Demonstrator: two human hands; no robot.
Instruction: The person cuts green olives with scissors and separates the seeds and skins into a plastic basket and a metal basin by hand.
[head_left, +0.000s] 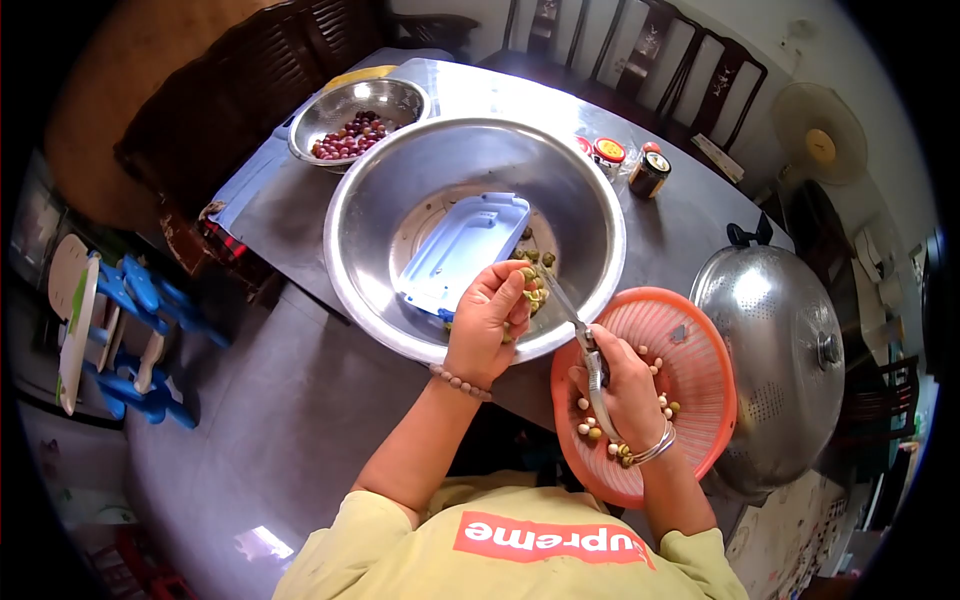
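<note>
My left hand (487, 318), with a beaded bracelet at its wrist, pinches a small green piece (527, 277) over the near side of a large steel basin (345, 215). My right hand (622, 385) is wrapped round the handle of a metal cutting tool (567, 305), whose blades point toward the green piece. A light blue plastic tray (465, 248) lies in the basin, with several green pieces (547, 259) beside it. Under my right hand is a red-orange plastic basket (711, 400) holding several white and greenish-brown round pieces.
Red grapes (352, 138) sit in a steel colander (392, 97) at the back left. Jars (650, 174) stand behind the basin. On the right leans a large steel lid (775, 340). A blue folding stool (140, 290) is at the far left; wooden chairs (645, 50) stand behind the table.
</note>
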